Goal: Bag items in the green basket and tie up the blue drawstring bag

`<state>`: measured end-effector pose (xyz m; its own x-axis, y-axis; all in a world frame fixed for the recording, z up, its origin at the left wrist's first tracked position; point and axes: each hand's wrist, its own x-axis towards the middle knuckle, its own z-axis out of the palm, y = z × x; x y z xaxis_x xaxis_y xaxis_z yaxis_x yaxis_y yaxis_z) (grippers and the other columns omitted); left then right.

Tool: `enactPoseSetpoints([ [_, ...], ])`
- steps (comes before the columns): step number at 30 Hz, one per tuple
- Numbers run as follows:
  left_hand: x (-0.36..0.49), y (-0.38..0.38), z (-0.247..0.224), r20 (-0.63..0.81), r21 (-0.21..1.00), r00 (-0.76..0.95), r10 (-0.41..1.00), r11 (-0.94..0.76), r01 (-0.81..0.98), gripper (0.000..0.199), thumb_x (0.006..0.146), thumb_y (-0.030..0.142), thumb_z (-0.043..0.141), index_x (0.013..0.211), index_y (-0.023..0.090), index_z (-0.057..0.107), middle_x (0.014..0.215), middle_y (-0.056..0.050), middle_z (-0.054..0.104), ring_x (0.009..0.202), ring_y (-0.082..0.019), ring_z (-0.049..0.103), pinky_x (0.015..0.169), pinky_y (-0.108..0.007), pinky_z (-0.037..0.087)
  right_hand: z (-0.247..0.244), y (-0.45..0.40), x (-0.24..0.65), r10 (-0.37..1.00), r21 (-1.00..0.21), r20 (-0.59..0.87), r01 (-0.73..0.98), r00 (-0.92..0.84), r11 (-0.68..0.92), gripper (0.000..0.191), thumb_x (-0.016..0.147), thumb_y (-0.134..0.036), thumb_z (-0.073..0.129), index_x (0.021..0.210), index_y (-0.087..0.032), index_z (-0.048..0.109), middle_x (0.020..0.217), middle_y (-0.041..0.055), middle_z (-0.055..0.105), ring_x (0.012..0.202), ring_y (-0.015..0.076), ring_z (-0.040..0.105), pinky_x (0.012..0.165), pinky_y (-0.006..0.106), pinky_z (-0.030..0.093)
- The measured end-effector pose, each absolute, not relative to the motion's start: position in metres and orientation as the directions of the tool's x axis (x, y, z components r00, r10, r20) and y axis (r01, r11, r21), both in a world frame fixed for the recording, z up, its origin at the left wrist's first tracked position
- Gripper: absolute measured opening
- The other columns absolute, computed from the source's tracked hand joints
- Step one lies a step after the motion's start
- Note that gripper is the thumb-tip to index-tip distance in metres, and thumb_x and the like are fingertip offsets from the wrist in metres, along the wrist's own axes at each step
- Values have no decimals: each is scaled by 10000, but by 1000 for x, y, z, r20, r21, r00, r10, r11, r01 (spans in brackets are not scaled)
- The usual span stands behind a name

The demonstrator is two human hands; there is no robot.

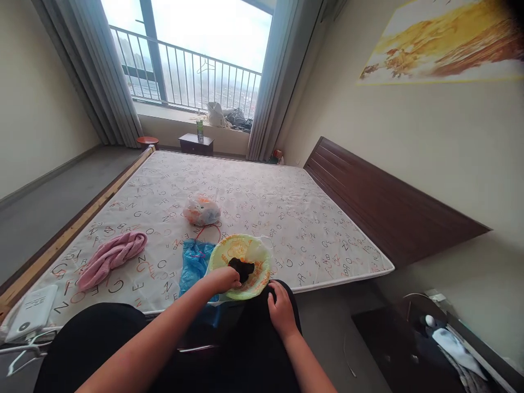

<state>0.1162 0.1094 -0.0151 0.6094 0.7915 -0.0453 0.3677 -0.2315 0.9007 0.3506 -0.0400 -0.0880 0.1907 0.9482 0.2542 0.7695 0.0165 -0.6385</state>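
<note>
My left hand [224,279] reaches over the near left side of a pale yellow-green bin [260,255] with an orange pattern, lined with a thin plastic bag. Its fingers are closed on a soft-looking black piece of cloth [241,268], partly hidden by the hand and lying within the bin's mouth. On my knee, just right of the bin's rim, rests my right hand [282,312], fingers stretched out and holding nothing. Left of the bin lies a crumpled blue plastic bag [194,266], partly covered by my left arm.
A filled translucent plastic bag [202,210] sits on the letter-patterned mattress [254,191]. To the left are a twisted pink towel [112,259] and a white box-like device [33,311] near white hangers [27,349]. A dark headboard [380,204] stands right; a nightstand [196,143] is behind.
</note>
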Motion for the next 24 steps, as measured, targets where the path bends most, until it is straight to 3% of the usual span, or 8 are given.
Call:
enactPoseSetpoints([
  [3,105,100,-21,88,865,564,821,-344,366,195,816,369,657,956,272,751,1054,-79,724,1045,-282,658,1028,-412,474,-91,-42,355,942,-594,289,804,170,38,335,989,-250,400,1212,-158,632,1331,147,619,1286,249,563,1130,452,458],
  [7,73,73,-44,352,821,13,936,-315,475,370,888,359,579,1225,217,638,1377,-125,585,1382,-294,468,1197,-489,321,-81,-42,349,931,-386,366,907,-15,166,409,976,-285,513,1371,-193,562,1492,140,501,1443,291,410,1174,511,377],
  [9,58,59,-64,210,889,-224,952,-91,448,580,802,403,692,1322,185,556,1453,-164,513,1448,-332,392,1191,-527,320,-71,-37,339,932,-250,333,940,-144,234,536,931,-267,610,1456,-262,501,1586,105,397,1527,320,255,1206,568,278],
  [11,49,50,-80,-162,934,-258,953,232,273,676,730,458,765,1296,158,547,1365,-196,579,1357,-365,503,1082,-530,437,-65,-29,327,943,-174,261,951,-208,258,561,912,-219,641,1449,-317,511,1588,80,405,1539,323,218,1210,605,203],
  [13,44,46,-88,-509,857,-63,859,512,60,625,693,524,791,1156,148,603,1147,-170,689,1141,-348,653,907,-474,535,-64,-19,314,954,-161,186,950,-237,267,427,930,-179,614,1329,-329,612,1429,68,582,1456,295,383,1207,608,166],
  [15,41,48,-84,-593,796,114,797,602,-66,573,646,586,806,971,145,639,895,-105,715,928,-293,700,779,-398,550,-68,-11,304,957,-161,128,946,-262,280,295,956,-154,574,1165,-323,697,1123,35,721,1221,241,587,1207,575,166],
  [19,36,61,-52,-286,953,-117,951,270,-138,541,650,673,759,772,157,649,693,-29,639,762,-212,652,745,-337,528,-80,-4,286,932,-106,112,928,-346,357,222,978,-170,568,1022,-292,748,816,9,697,881,181,642,1108,422,349],
  [24,44,58,-17,190,981,-75,979,-187,45,374,890,527,630,952,191,781,1399,-116,603,1342,-293,520,1108,-420,429,-85,-5,255,877,-92,139,875,-461,474,138,945,-182,627,948,-236,754,777,22,690,763,177,634,806,288,476],
])
